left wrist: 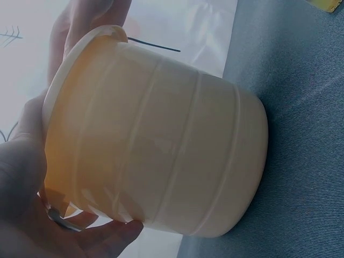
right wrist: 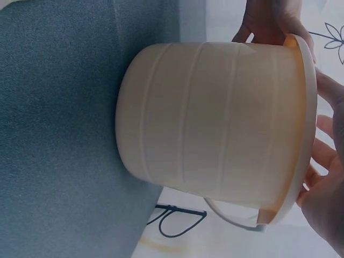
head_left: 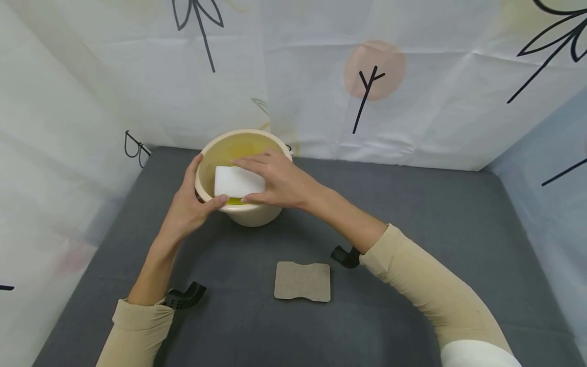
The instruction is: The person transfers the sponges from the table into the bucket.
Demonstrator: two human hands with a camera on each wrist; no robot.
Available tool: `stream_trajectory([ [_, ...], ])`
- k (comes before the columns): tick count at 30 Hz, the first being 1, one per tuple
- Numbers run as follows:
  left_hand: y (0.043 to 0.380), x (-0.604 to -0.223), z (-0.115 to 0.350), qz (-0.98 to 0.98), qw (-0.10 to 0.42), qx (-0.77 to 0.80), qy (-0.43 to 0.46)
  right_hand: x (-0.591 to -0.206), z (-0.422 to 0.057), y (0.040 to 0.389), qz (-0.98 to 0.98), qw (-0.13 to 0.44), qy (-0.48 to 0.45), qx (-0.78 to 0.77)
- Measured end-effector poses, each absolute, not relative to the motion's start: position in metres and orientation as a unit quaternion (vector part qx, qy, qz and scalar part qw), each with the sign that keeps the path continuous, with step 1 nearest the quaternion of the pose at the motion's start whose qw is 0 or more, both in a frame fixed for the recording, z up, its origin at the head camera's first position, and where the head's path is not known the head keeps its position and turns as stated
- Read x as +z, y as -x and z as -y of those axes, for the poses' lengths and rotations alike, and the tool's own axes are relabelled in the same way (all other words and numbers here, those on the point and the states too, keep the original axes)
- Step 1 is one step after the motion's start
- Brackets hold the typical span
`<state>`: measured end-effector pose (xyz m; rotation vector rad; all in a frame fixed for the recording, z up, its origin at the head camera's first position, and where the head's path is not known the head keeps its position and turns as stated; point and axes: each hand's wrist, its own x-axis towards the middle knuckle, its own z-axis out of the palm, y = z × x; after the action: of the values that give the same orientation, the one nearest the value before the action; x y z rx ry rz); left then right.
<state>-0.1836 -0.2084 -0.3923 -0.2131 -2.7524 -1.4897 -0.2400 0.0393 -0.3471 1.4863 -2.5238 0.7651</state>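
Observation:
A cream plastic bucket (head_left: 253, 216) with a yellow inside stands near the back of the grey table. My left hand (head_left: 185, 211) grips its rim on the left, the thumb over the front edge and the fingers around the outside. At the bucket's mouth, my right hand (head_left: 284, 181) holds a smooth white rectangular block (head_left: 236, 182) between thumb and fingers. The ribbed bucket wall (left wrist: 161, 134) fills much of the left wrist view. Both wrist views leave the block hidden behind the bucket (right wrist: 209, 113). Whether the bucket contains liquid, I cannot tell.
A flat beige-grey pad (head_left: 302, 282) with notched long sides lies on the grey table (head_left: 238, 316), in front of the bucket. White printed cloth (head_left: 312, 102) hangs behind and at both sides. A wire handle (right wrist: 236, 220) hangs from the bucket's rim.

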Motion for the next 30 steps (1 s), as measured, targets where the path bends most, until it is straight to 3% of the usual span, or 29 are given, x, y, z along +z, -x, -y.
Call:
stream_trajectory([
  [30,0.183,-0.393,0.207,0.877,0.014,-0.476,0.063,-0.353,-0.094,0.202,0.805,0.089,-0.472,0.348],
])
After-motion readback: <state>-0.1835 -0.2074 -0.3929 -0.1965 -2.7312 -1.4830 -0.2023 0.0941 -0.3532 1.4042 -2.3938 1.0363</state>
